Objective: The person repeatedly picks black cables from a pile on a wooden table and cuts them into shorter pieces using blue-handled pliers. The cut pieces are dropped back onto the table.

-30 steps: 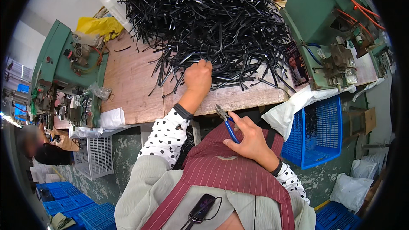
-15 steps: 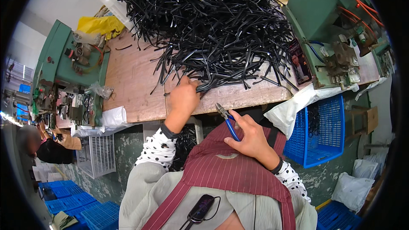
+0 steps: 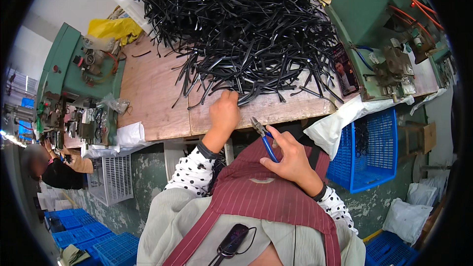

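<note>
A large heap of thin black pieces that look like eyeglass temples (image 3: 236,34) covers the far middle of the wooden table. At its near edge my left hand (image 3: 225,113) is closed, its fingers curled on a few of these temples; the fingertips are partly hidden. Several shiny temples lie together just right of those fingers. My right hand (image 3: 293,157) holds a pair of diagonal cutters (image 3: 266,140) with blue handles in front of the table edge. Their metal jaws point up and to the left, apart from the heap.
Green machines (image 3: 81,69) flank the heap, the right one with orange hoses. A blue plastic crate (image 3: 372,152) stands below the table at right, a white crate (image 3: 112,180) at left. White sheeting (image 3: 340,123) hangs over the edge. Another person (image 3: 61,170) sits far left.
My left hand has shifted slightly to the right along the near edge of the heap. The right hand with the cutters has hardly moved.
</note>
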`<action>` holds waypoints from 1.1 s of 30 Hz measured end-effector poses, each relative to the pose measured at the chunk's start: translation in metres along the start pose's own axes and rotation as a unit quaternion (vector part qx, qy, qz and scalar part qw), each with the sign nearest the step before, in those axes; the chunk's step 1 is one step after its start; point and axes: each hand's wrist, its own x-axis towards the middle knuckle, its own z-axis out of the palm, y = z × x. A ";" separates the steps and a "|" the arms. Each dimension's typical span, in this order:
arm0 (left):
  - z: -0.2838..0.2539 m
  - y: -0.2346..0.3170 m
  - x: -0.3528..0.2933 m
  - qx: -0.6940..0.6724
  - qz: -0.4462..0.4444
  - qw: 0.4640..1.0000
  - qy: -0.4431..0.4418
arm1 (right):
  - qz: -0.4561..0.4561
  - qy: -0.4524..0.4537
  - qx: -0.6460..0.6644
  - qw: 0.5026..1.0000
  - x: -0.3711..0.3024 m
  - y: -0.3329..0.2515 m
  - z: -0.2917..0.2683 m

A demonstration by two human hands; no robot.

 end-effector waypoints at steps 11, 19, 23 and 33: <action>-0.084 0.006 0.017 -0.775 -0.230 0.573 -0.134 | -0.055 0.048 -0.080 0.994 0.010 -0.012 -0.005; -0.077 0.007 0.011 -0.892 -0.163 0.377 -0.190 | -0.124 0.043 -0.142 0.981 0.018 -0.026 -0.011; -0.080 0.012 0.010 -0.883 -0.157 0.389 -0.212 | -0.121 0.037 -0.173 0.977 0.019 -0.028 -0.012; -0.073 0.019 0.003 -0.889 -0.149 0.406 -0.149 | -0.129 0.023 -0.175 0.976 0.016 -0.023 -0.013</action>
